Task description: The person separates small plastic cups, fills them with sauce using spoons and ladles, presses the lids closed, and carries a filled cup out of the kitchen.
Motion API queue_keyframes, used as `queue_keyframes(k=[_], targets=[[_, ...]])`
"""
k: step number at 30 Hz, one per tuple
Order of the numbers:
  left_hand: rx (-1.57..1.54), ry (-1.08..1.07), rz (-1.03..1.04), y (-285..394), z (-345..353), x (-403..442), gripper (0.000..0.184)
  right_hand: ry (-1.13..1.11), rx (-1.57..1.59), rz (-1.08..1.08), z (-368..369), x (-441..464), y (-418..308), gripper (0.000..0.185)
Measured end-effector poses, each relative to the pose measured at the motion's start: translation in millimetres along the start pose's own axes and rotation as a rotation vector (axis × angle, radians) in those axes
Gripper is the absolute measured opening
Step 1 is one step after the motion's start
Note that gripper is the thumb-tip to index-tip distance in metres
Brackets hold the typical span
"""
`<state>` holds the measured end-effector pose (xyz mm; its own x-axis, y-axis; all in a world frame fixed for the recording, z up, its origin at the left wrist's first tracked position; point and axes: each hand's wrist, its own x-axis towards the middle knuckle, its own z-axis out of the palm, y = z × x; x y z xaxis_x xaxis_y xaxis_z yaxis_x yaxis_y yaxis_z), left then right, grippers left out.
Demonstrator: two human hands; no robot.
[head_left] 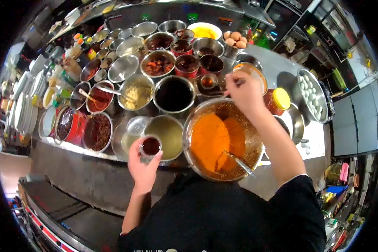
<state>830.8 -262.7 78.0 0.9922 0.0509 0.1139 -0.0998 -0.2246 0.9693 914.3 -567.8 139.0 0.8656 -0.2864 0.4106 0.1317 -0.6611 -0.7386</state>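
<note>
My left hand (143,170) is wrapped round a small clear cup (150,146) of dark reddish-brown liquid, in front of a steel bowl of pale yellowish liquid (167,132). My right hand (244,93) reaches over the far rim of a large steel bowl (188,157). Its fingers are closed, and a thin dark item seems to stick out at the fingertips, too small to name. Orange powder (210,138) fills much of the large bowl, and a metal spoon (240,164) leans in it. Beyond the hand stands a container with an orange rim (251,68).
Bowls of sauces and seasonings crowd the table, including a pot of black liquid (174,94). A yellow-lidded jar (281,98) and a basin of white eggs (321,113) stand right. Brown eggs (235,38) sit at the back; plates (27,103) are stacked left.
</note>
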Motion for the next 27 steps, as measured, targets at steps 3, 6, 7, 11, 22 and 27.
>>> queue_keyframes(k=[3, 6, 7, 11, 22, 27], targets=[[0.024, -0.006, 0.046, -20.5, 9.5, 6.0, 0.055, 0.001, 0.057, 0.095, -19.9, -13.9, -43.2, 0.017], [0.099, -0.029, 0.041, -29.3, 19.0, 14.6, 0.051, -0.042, 0.235, 0.121, -31.7, -29.7, -66.3, 0.016], [0.125, -0.018, 0.046, -33.6, 22.9, 17.5, 0.052, -0.064, 0.252, 0.132, -34.8, -36.7, -74.7, 0.019], [0.172, -0.018, 0.04, -26.1, 31.4, 26.5, 0.055, -0.125, 0.334, 0.129, -41.1, -62.8, -104.0, 0.018], [0.176, -0.002, 0.15, -7.3, 28.2, 15.0, 0.062, -0.384, 0.046, -0.539, -48.4, -116.8, -129.4, 0.018], [0.119, -0.026, 0.104, -5.5, 22.6, 10.7, 0.062, -0.44, -0.033, -0.671, -51.6, -127.0, -133.3, 0.024]])
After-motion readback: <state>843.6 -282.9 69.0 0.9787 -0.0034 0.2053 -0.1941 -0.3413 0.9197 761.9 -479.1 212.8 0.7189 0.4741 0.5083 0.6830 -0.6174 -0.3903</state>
